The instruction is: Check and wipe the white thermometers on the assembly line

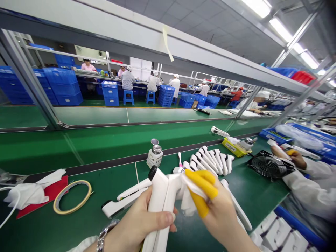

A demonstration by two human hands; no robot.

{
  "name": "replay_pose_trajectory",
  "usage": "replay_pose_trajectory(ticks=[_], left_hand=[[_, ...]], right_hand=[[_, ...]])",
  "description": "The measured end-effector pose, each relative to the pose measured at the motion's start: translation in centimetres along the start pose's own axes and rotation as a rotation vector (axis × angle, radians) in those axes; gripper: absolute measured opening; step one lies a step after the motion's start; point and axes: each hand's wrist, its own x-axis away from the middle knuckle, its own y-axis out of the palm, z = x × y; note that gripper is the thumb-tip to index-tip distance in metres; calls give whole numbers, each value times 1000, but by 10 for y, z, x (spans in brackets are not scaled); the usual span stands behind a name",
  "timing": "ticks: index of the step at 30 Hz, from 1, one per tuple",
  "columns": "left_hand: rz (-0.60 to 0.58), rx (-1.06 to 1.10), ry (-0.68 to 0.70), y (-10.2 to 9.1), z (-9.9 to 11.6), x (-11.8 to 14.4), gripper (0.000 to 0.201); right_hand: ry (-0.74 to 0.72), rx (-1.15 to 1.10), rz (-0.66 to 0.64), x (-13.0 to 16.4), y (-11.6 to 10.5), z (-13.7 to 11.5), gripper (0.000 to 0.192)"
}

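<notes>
White plastic handheld device (pixel 164 203), pistol-shaped, gripped round the handle by left hand (pixel 136 225), fingers fully closed on it, thumb laid across the front; held upright just above the green bench mat (pixel 78 227), presumably to present the head for wiping. Right hand (pixel 220 213): two yellow finger cots (pixel 203 190) on the forefingers, pinching a white wipe (pixel 189 201) against the head of the device, the cots probably to keep prints off the plastic.

Beside the held unit, lying flat on the mat: one further white device (pixel 123 201) to the left, one more (pixel 236 206) partly hidden behind the right hand. Beyond, a fanned row of like devices (pixel 210 161), about eight, exact count uncertain where they overlap, stacked close as if queued. One more (pixel 219 132) alone on the belt.

One pump-top solvent bottle (pixel 154 155), within reach. One pink-handled brush (pixel 180 160) just beside it. One ring of tape (pixel 72 196) and one red pad (pixel 49 194) with white cloths (pixel 26 192) on top, at left. One yellow tray (pixel 235 147). One black fan (pixel 270 166).

At right, a co-worker's sleeve (pixel 312 189) and hand, one yellow cot, holding a white part.
</notes>
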Motion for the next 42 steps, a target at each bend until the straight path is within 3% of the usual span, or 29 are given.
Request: replay_pose_trajectory(ticks=[4,8,11,14,19,23,26,38,42], left_hand=[[-13,58,-43,-1,-1,0,38],[-41,102,-64,1,-3,-1,43],[-38,65,-50,2,-3,-1,45],[-22,-33,-62,4,-2,-1,49],[-58,-40,-94,5,1,-1,53],[-67,-47,-121,5,1,-1,48],[-90,-24,-117,4,-1,-1,49],[-42,-25,-99,6,-5,-1,45],[-36,-36,-88,7,-4,-2,47]], right_hand=[[207,-149,49,-5,-8,1,26],[155,-322,-68,-8,-3,-7,21],[68,-201,-96,-10,5,-9,20],[49,1,3,-9,10,-5,18],[-10,-63,-95,-4,8,-3,12],[-10,61,-38,-4,4,-3,14],[-26,-5,-96,-3,2,-4,14],[-35,155,-135,-3,4,-3,12],[-68,96,-190,-2,6,-4,8]])
